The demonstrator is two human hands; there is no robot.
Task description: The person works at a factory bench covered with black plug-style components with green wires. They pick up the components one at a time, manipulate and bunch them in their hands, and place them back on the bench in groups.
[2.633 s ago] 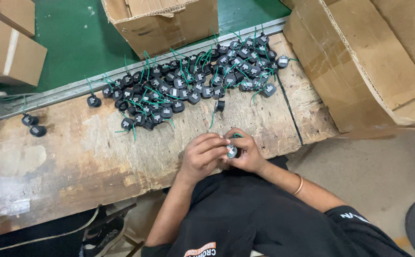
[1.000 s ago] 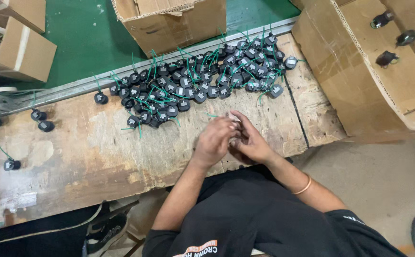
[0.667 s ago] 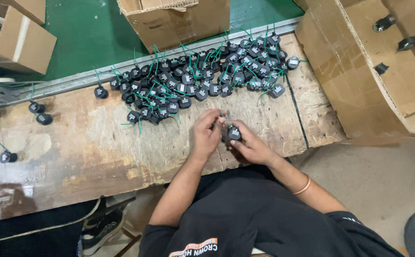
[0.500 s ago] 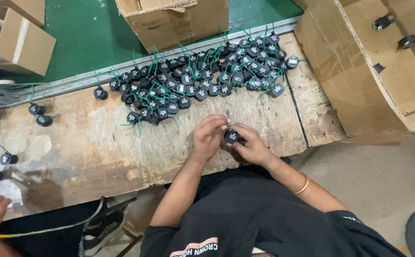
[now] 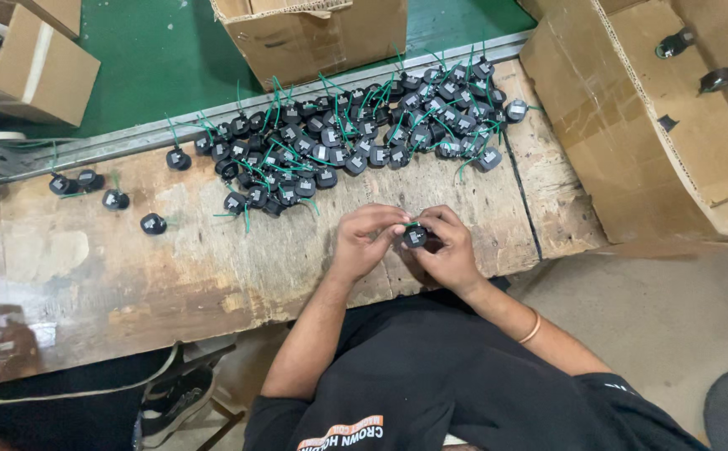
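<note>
I look down from above at a worn wooden bench (image 5: 214,267) that runs across the middle of the frame. Just right of centre, my two hands meet over its near edge. My left hand (image 5: 366,242) and my right hand (image 5: 447,250) both pinch one small round black part (image 5: 415,237) between their fingertips. The part has a pale square label on its upper face and a thin green wire at its top.

Above my hands, toward the upper centre, lies a dense heap of black parts (image 5: 356,134) of the same kind, each with a pale square label and green wires sticking out. The heap stretches from the middle of the bench to its upper right end. A few loose black parts (image 5: 105,192) sit apart at the left of the bench.

At the top centre stands an open brown cardboard box (image 5: 314,33) on a green surface (image 5: 164,58). A smaller closed cardboard box (image 5: 42,63), with a strip of pale tape, sits in the upper left corner. At the right edge, large flattened cardboard sheets (image 5: 656,125) lean beside the bench, with three small dark pieces resting on them. A thin band circles my right wrist (image 5: 531,328). My black shirt fills the lower centre.
</note>
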